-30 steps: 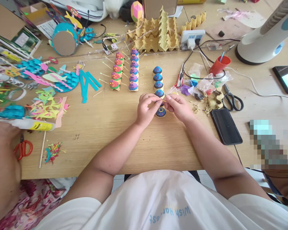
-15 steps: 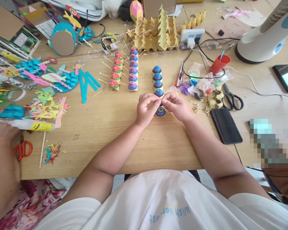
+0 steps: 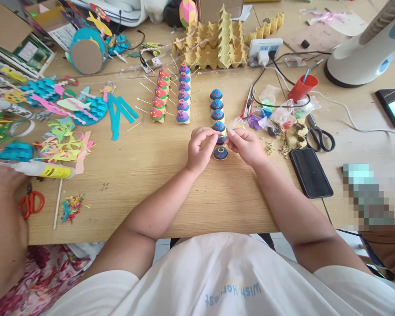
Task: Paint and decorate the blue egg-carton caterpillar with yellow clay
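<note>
A column of small blue domes with dark rims (image 3: pixel 217 105) stands on the wooden table (image 3: pixel 171 193). Over its near part, my left hand (image 3: pixel 201 147) is closed in a pinch; what is between its fingertips is too small to name. Just right of the column, my right hand (image 3: pixel 245 144) also pinches, with a tiny bluish tip showing at its fingers. Between the hands sits a blue dome with a thin yellow strip (image 3: pixel 220 138). The nearest dome (image 3: pixel 220 152) carries a yellow ring. Farther left are a row of purple-and-blue domes (image 3: pixel 183 105) and a row of red-and-green ones (image 3: pixel 158 103).
Right of my hands lie a cutter (image 3: pixel 248 105), plastic bags, black scissors (image 3: pixel 320 137), a red cup (image 3: pixel 303 87) and a black phone (image 3: pixel 311 173). Paper crafts, a glue bottle (image 3: pixel 48 170) and another person's arm (image 3: pixel 6 228) are at left. Egg trays (image 3: pixel 213 46) stand behind.
My hands have moved slightly apart, the right one to the right. The dome with the yellow strip between them now shows more clearly.
</note>
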Motion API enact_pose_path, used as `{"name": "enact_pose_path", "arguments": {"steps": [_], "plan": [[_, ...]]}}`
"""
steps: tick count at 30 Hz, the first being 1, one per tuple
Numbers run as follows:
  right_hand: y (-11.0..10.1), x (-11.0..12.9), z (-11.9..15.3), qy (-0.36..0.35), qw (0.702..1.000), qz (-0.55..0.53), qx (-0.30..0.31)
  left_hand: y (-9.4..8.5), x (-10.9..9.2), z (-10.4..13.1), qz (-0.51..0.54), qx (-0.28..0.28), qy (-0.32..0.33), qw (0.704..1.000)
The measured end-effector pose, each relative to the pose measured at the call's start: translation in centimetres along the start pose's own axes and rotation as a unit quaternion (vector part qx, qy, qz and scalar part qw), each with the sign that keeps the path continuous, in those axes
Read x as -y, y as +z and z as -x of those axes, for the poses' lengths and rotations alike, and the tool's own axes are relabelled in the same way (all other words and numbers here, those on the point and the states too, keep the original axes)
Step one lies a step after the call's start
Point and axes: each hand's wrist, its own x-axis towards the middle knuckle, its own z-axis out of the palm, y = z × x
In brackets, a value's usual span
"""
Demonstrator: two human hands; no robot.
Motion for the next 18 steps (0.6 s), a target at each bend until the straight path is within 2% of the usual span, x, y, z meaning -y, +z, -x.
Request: {"name": "enact_pose_path", "arguments": {"steps": [9, 14, 18], "plan": [[-0.18, -0.1, 0.1, -0.025, 0.999, 0.046, 0.015, 0.08, -0.16, 0.09, -0.004, 0.029, 0.023, 0.999], [-0.22, -0.23, 0.18, -0.035, 0.997, 0.061, 0.034, 0.22, 0.1, 0.11, -0.01, 0.019, 0.041, 0.999], [-0.28, -0.15, 0.18, -0.018, 0.998, 0.052, 0.032, 0.37, 0.39, 0.16, 0.002, 0.004, 0.041, 0.999]]}}
